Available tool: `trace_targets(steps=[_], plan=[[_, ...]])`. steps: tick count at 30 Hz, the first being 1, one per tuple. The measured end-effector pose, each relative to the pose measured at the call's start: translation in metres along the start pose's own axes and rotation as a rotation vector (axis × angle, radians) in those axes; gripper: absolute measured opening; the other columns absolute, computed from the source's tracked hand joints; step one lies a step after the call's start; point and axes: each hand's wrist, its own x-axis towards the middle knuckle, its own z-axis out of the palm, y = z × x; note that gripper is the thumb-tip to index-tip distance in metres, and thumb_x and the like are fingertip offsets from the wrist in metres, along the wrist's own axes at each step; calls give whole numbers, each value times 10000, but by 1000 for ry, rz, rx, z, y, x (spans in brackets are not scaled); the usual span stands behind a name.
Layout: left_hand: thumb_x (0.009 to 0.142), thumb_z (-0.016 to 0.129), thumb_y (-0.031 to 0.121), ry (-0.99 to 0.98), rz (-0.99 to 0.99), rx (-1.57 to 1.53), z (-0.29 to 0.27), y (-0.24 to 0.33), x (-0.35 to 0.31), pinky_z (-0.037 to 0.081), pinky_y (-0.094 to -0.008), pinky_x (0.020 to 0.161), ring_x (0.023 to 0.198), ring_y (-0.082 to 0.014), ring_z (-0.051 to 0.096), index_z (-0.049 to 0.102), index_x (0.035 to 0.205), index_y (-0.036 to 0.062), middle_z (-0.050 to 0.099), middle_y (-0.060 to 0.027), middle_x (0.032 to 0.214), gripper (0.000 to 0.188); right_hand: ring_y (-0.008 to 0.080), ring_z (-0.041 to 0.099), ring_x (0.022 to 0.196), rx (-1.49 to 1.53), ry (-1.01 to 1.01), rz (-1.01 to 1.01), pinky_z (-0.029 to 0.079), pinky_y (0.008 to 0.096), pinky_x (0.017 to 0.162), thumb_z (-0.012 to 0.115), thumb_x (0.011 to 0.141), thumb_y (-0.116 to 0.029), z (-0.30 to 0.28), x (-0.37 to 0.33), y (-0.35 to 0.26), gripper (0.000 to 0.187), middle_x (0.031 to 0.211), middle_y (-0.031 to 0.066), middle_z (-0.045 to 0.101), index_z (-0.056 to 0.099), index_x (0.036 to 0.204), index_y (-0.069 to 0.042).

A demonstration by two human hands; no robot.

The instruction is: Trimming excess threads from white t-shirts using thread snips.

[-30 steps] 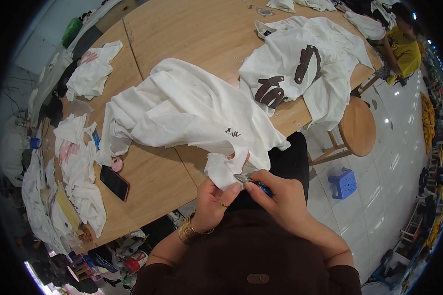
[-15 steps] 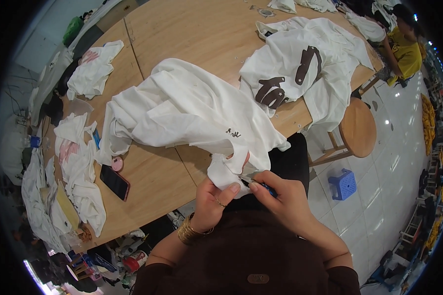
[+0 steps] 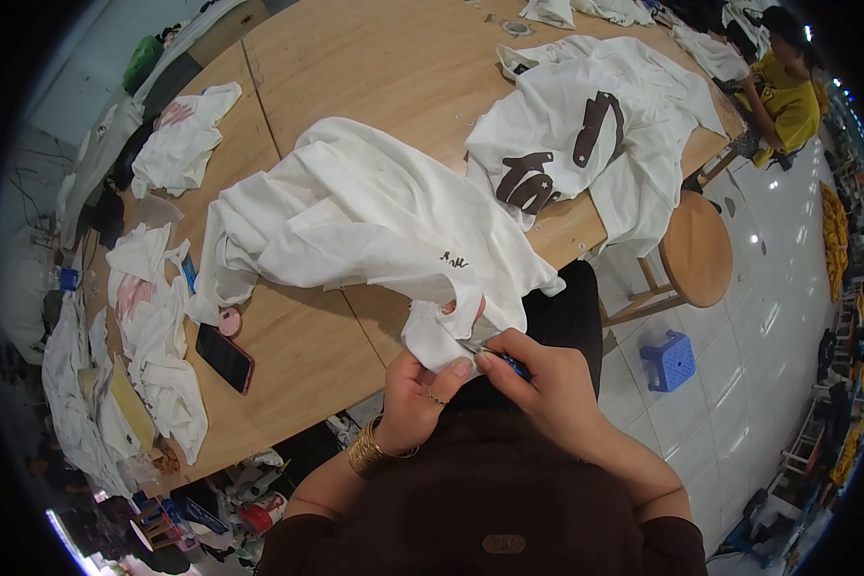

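Observation:
A white shirt (image 3: 355, 211) with a small dark mark near its neckline lies across the table edge, its collar end drawn toward me. My left hand (image 3: 415, 401) pinches the edge of this cloth between thumb and fingers. In my right hand (image 3: 559, 389) is a small pair of thread snips (image 3: 516, 366) with blue handles, mostly hidden by the fingers. Its metal tip touches the cloth beside the collar, just right of my left thumb. Whether the blades are closed is too small to tell.
Another white shirt (image 3: 643, 115) with dark brown prints hangs over the table's right edge. A phone (image 3: 225, 358), a pink round thing (image 3: 229, 322) and white cloth pieces (image 3: 149, 307) lie left. Right stand a wooden stool (image 3: 696, 252) and a blue plastic stool (image 3: 669, 362). A person in yellow (image 3: 787, 106) sits far right.
My right hand has shifted slightly left and up with the snips, along the cloth edge. The left hand still pinches the cloth, which has turned a little.

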Motion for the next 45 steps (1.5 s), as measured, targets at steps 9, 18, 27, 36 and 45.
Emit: trace_targets(steps=[9,18,27,36,45], plan=[[848,540,41,49,-144,-164,-7,-2,-1,405,-296,883,1015,-133,508,452,1160,-31,532,-72,1097,333,249,526,448,131,13,18,384,329,424,569,852,-267,4,-2,9,185,517,98,506,582,861,-83],[848,542,51,21,-97,-80,-9,-2,-1,387,-288,898,1028,-131,492,430,1201,-33,519,-71,1117,381,262,531,457,70,-64,64,388,343,431,562,855,-284,-2,-4,4,206,510,106,503,578,865,-78],[850,541,48,15,-74,-36,-11,-6,-1,381,-284,901,1039,-126,479,404,1232,-38,508,-70,1134,415,272,530,455,84,-71,50,386,346,431,560,857,-274,-2,-2,7,204,505,112,493,564,836,-71],[856,531,45,4,-55,-34,-10,-6,-2,380,-286,912,1058,-130,472,388,1245,-36,498,-75,1161,423,275,518,445,149,-75,69,377,347,430,559,859,-262,2,1,11,199,506,110,483,562,828,-66],[853,532,43,22,-74,-42,-10,-7,-2,384,-284,904,1040,-125,482,412,1216,-35,512,-69,1136,390,272,501,432,205,-42,69,364,344,420,560,859,-269,8,2,15,200,488,105,464,571,828,-71]])
